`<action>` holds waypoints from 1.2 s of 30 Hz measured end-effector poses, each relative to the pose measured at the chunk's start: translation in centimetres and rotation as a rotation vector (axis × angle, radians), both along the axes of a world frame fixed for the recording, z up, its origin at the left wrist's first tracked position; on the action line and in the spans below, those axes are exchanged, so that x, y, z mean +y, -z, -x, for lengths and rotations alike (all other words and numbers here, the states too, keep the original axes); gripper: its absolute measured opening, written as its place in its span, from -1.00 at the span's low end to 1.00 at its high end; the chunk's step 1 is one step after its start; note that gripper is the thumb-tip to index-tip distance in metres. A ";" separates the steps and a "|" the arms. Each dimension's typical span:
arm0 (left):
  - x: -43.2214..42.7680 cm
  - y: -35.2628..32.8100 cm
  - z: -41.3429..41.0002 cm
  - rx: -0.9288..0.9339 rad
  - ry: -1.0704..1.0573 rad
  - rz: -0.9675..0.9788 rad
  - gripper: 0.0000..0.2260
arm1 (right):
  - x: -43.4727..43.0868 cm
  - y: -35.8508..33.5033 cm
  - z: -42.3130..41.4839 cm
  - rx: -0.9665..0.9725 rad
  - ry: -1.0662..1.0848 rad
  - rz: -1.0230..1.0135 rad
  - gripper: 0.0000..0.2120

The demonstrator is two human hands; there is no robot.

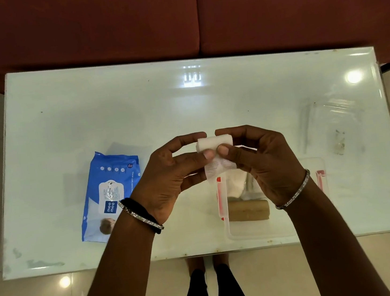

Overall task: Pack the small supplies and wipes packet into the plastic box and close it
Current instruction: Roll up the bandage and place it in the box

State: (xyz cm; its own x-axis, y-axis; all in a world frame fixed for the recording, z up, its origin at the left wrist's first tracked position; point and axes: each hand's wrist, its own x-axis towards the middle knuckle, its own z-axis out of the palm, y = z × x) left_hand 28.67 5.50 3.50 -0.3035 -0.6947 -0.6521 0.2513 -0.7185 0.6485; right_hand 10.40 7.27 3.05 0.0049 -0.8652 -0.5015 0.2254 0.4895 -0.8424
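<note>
Both the left hand [168, 175] and right hand [264, 164] pinch a small white gauze roll [214, 145], thumbs and forefingers pressed on it, its loose tail hanging. Judged step: tidying 1 supply before packing. Next, lower it into the open clear plastic box [228, 227] just below the fingers; the blue wipes packet [111, 192] waits left of them.

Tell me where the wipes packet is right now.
The blue wipes packet lies flat on the glass table, beside the left hand, outside the plastic box.

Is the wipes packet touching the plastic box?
Apart. The head view shows bare table between the wipes packet and the plastic box.
</note>
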 end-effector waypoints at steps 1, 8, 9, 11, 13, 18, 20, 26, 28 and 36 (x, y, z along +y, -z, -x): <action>0.0 0.0 0.1 -0.005 -0.006 -0.020 -0.57 | 0.0 0.0 0.1 0.002 -0.011 0.006 -0.61; 0.2 0.3 0.5 -0.051 -0.027 0.007 -0.64 | 0.2 0.0 0.4 -0.084 -0.011 -0.005 -0.61; 0.2 0.3 0.5 -0.046 -0.023 0.027 -0.64 | 0.3 -0.1 0.4 -0.116 0.003 -0.024 -0.62; 0.3 0.5 0.4 -0.059 -0.006 0.064 -0.61 | 0.3 -0.2 0.4 -0.152 0.028 -0.065 -0.63; 0.5 0.7 0.3 -0.073 0.011 0.087 -0.60 | 0.4 -0.2 0.3 -0.137 0.034 -0.102 -0.61; 0.8 0.9 0.4 -0.038 0.022 0.067 -0.53 | 0.8 0.2 0.2 -0.063 -0.001 -0.098 -0.63; 0.9 0.9 0.6 -0.037 -0.003 0.010 -0.51 | 1.0 0.4 0.3 -0.022 -0.024 -0.065 -0.61; 1.1 1.1 1.0 -0.023 -0.035 -0.067 -0.63 | 1.2 0.6 1.0 0.020 -0.038 -0.031 -0.60; 1.2 1.2 1.0 -0.028 -0.041 -0.049 -0.64 | 1.3 0.7 1.0 -0.013 -0.025 -0.032 -0.61; 1.6 1.5 0.9 -0.047 0.029 0.021 -0.63 | 1.6 0.9 0.7 -0.064 0.032 -0.158 -0.62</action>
State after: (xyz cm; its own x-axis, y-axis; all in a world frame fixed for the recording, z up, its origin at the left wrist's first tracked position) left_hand 27.77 7.07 2.04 -0.2933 -0.6994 -0.6518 0.1992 -0.7115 0.6739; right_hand 9.67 8.90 2.14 0.0144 -0.7759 -0.6307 0.2935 0.6062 -0.7392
